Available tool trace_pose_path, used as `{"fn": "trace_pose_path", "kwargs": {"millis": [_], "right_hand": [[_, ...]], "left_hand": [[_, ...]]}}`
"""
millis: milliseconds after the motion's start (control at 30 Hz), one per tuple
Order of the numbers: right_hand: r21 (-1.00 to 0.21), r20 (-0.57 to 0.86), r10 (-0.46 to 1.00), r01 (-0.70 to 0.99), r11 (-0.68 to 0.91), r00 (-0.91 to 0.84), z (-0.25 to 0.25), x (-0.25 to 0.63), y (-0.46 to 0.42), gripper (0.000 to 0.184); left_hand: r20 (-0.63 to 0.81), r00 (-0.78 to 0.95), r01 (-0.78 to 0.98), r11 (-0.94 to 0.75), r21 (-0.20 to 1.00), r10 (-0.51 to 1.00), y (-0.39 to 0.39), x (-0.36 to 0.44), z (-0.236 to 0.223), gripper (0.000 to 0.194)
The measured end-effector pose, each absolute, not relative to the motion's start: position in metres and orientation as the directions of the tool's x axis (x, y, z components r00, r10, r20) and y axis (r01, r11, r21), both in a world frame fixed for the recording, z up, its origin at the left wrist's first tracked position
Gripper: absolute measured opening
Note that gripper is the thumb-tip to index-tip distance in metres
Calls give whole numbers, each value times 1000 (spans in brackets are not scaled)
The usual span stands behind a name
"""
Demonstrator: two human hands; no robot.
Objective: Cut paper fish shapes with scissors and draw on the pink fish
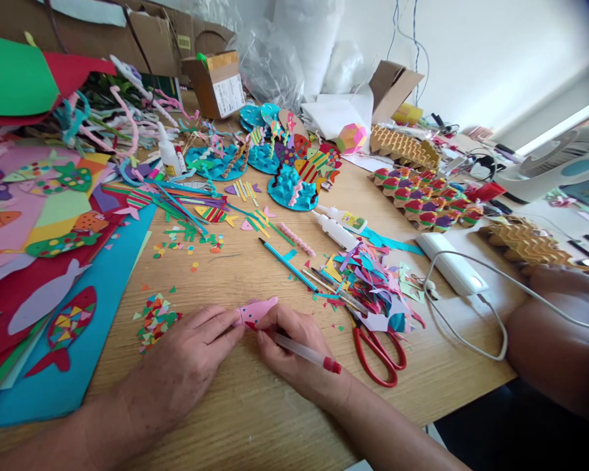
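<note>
A small pink paper fish (256,310) with dark dots on it lies on the wooden table in front of me. Its left end is under the fingertips of my left hand (196,347), which are held together and press on it. My right hand (299,343) grips a pen (304,353) with a clear barrel and a red end. The pen's tip is down at the fish, mostly hidden by my fingers. Left of my left hand is a heap of tiny coloured paper triangles (158,319). Red-handled scissors (377,353) rest right of my right hand, partly under paper scraps (373,275).
Coloured paper sheets (112,314) bearing paper fish cover the left side. White glue bottles (336,230), a blue pen (288,264) and blue egg-carton pieces (292,190) lie ahead. At right are a white power strip (451,265), its cable, and another person's arm (559,333).
</note>
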State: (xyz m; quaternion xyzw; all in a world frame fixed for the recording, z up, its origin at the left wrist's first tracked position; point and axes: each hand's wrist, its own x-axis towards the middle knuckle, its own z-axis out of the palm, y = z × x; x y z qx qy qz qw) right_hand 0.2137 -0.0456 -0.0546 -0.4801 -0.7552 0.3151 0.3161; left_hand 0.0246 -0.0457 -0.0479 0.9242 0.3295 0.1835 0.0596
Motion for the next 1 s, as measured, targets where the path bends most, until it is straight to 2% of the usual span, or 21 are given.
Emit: {"fn": "trace_pose_path", "kwargs": {"millis": [467,733,1000], "right_hand": [[-779,164,925,531,334,-342,-55,214,-46,6],[-772,181,920,530,351,-347,-54,214,-46,7],[-789,171,923,513,339,-346,-55,215,-45,8]], "left_hand": [[307,715,582,-779,234,627,-46,25,-48,40],[258,709,603,-754,262,657,-49,22,-53,40],[274,721,598,-771,218,637,-47,24,-52,39]]}}
